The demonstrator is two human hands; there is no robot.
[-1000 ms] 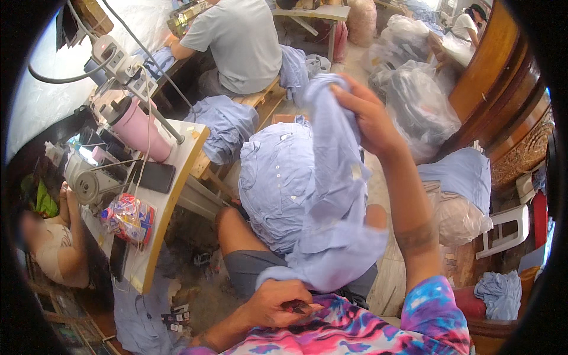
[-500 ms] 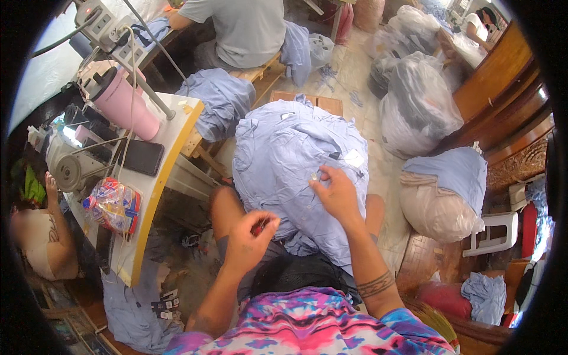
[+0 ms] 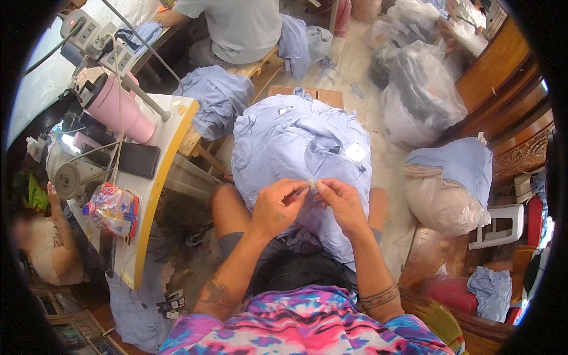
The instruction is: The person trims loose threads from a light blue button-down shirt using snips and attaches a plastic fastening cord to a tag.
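A pile of light blue garments (image 3: 284, 142) rests in front of me between my knees. Above its near part, my left hand (image 3: 275, 208) is closed around a small red-and-dark tool (image 3: 294, 196), mostly hidden by the fingers; its kind cannot be made out. Close beside it, my right hand (image 3: 342, 204) pinches a small pale yellowish piece (image 3: 312, 184), perhaps a tag. The fingertips of both hands nearly meet at this piece. A white tag (image 3: 355, 152) lies on the pile beyond my right hand.
At left, a yellow-edged white table (image 3: 155, 198) bears a pink tumbler (image 3: 121, 109), a phone (image 3: 139, 158) and a plastic-wrapped packet (image 3: 113, 210). A person (image 3: 239, 29) sits ahead. Stuffed plastic bags (image 3: 417, 94), a cloth-topped sack (image 3: 447, 201) and a white stool (image 3: 503, 228) stand at right.
My left hand has moved up and right to meet the right hand. My right hand has drawn slightly nearer to me, still pinching the pale piece. The view has shifted a little.
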